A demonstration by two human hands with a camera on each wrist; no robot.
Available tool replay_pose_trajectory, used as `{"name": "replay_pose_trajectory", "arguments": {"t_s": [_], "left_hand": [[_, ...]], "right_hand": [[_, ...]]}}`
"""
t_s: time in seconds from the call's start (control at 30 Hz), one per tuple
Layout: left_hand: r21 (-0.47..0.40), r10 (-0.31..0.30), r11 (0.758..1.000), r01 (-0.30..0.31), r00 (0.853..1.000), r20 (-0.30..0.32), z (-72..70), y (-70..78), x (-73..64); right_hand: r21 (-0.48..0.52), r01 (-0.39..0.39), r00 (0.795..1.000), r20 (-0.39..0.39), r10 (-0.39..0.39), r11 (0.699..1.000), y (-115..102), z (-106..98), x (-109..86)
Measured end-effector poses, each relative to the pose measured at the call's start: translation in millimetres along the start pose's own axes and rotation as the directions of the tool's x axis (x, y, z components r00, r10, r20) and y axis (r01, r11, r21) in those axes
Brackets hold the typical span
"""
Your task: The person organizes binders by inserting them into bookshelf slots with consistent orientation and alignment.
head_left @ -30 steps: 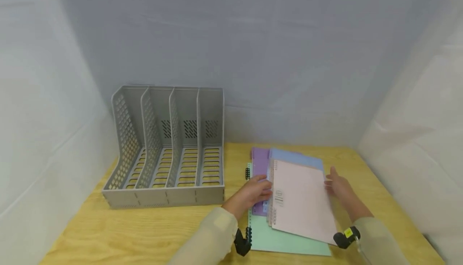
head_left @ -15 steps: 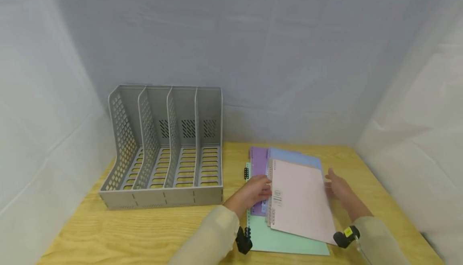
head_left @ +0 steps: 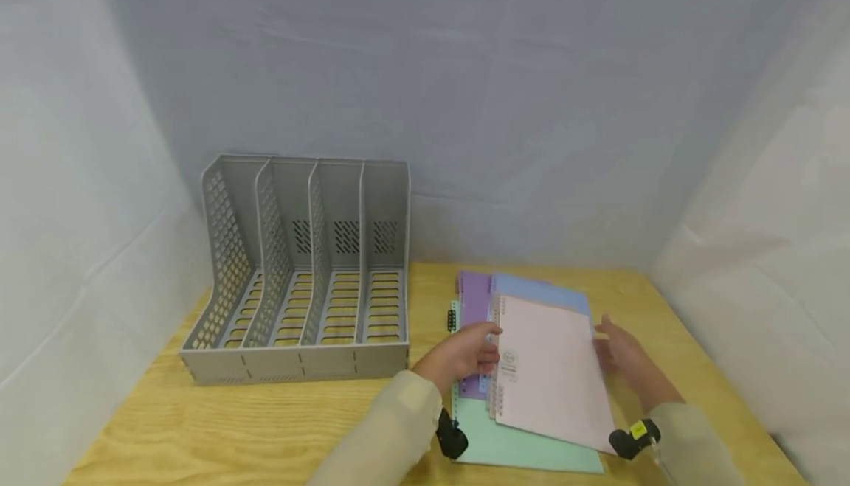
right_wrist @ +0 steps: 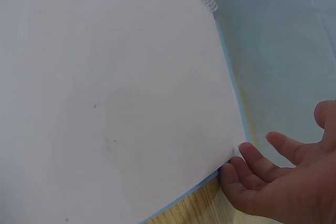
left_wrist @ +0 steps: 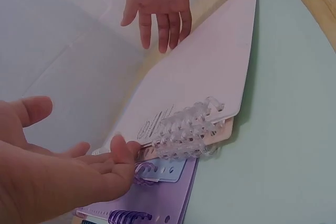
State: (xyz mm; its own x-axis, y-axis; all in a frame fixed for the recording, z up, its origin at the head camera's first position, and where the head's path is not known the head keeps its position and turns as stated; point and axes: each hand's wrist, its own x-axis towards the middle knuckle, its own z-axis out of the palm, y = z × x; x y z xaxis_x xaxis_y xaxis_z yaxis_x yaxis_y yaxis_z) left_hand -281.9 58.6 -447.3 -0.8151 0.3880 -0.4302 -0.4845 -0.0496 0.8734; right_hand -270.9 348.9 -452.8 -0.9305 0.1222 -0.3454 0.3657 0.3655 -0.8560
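Note:
A pale pink spiral notebook (head_left: 554, 368) lies on top of a pile, with a peach one (left_wrist: 226, 132) just beneath it. Under these show a blue notebook (head_left: 551, 293), a purple one (head_left: 473, 298) and a larger mint-green one (head_left: 518, 449) at the bottom. My left hand (head_left: 465, 353) is at the pile's left side, its fingertips touching the clear ring bindings (left_wrist: 184, 135) while the thumb stands apart. On the opposite side, fingers of my right hand (right_wrist: 278, 177) touch the edge of the upper notebooks, thumb held away. Some fingertips are hidden at that edge.
A grey file rack (head_left: 295, 364) with several upright compartments stands to the left on the wooden table (head_left: 265, 427). White sheeting (head_left: 531, 102) walls off the back and both sides. Black wrist cameras sit on both sleeves.
Both hands stay beside the notebook pile. My left thumb has shifted slightly to the right, to the pink notebook's bound edge; my right hand is slightly lower. The view shifts a little.

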Motion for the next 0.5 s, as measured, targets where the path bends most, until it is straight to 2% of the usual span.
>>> {"name": "replay_pose_trajectory", "arguments": {"t_s": [0.17, 0.5], "left_hand": [[-0.001, -0.02, 1.0, 0.02, 1.0, -0.004, 0.9, -2.0, 0.0], [-0.062, -0.015, 0.998, 0.014, 1.0, -0.019, 1.0, 0.1, -2.0]], "right_hand": [[0.039, -0.014, 1.0, -0.025, 0.015, 0.999, 2.9, 1.7, -0.4], [0.115, -0.035, 0.999, -0.036, 0.04, 0.993, 0.8, 1.0, 1.0]]}}
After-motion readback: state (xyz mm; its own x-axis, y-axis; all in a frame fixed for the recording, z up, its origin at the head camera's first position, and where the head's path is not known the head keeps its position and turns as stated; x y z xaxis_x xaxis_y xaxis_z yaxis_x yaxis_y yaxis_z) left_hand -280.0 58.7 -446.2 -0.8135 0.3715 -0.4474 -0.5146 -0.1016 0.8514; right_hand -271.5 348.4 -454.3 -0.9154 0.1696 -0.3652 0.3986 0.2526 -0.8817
